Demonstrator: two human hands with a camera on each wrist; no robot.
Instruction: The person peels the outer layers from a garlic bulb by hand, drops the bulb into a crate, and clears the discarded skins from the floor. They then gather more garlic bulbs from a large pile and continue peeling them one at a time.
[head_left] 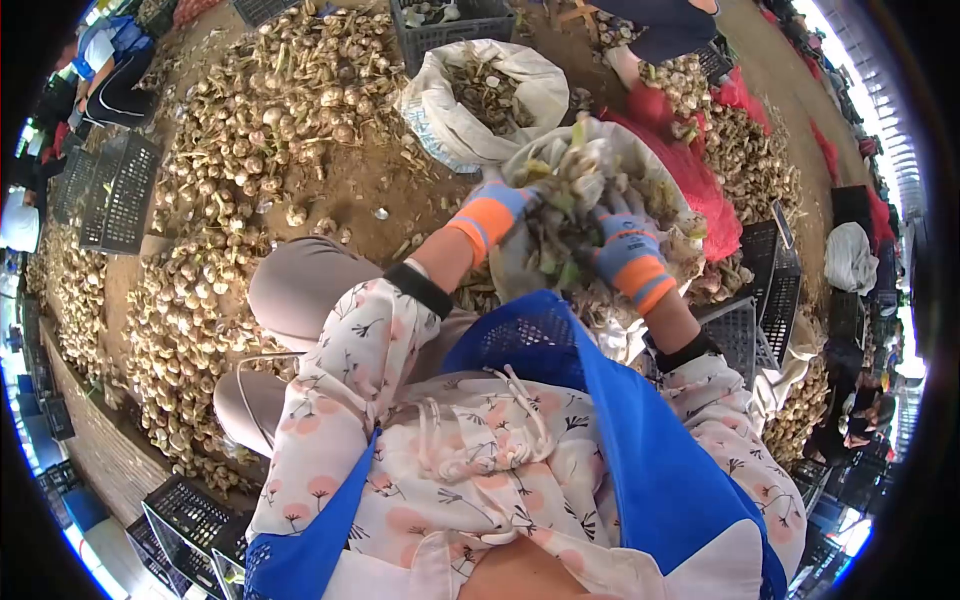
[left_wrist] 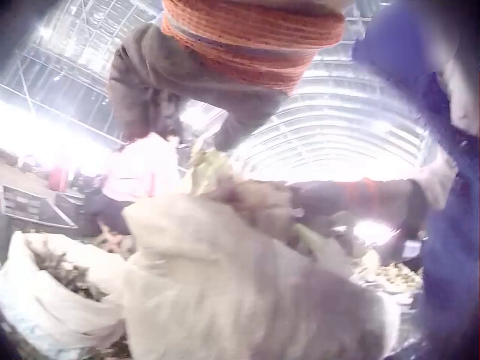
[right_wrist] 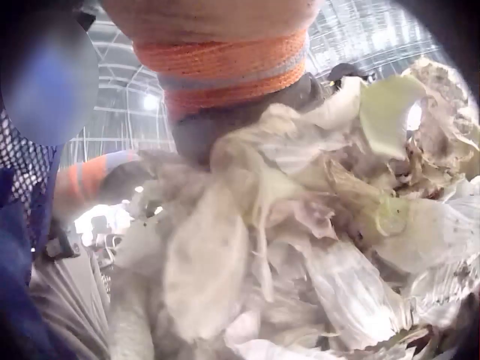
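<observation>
Both hands wear grey gloves with orange cuffs. The left hand [head_left: 497, 208] [left_wrist: 191, 82] reaches to the near-left side of a heap of dry garlic leaves and skins [head_left: 575, 190] [right_wrist: 330, 217] at the mouth of a pale sack [head_left: 660, 180] [left_wrist: 217, 277]. A gap shows between its thumb and fingers in the left wrist view. Across the heap, the right hand [head_left: 630, 247] rests on the scraps with its fingers spread; in the right wrist view the scraps cover its fingertips. The scraps lie between the two hands, some of them blurred.
A second white sack [head_left: 480, 150] of scraps stands beyond, near a black crate [head_left: 455, 35]. Loose garlic bulbs [head_left: 290, 90] cover the ground at left. Red netting [head_left: 705, 200] and more crates [head_left: 770, 275] lie at right. Other people sit around.
</observation>
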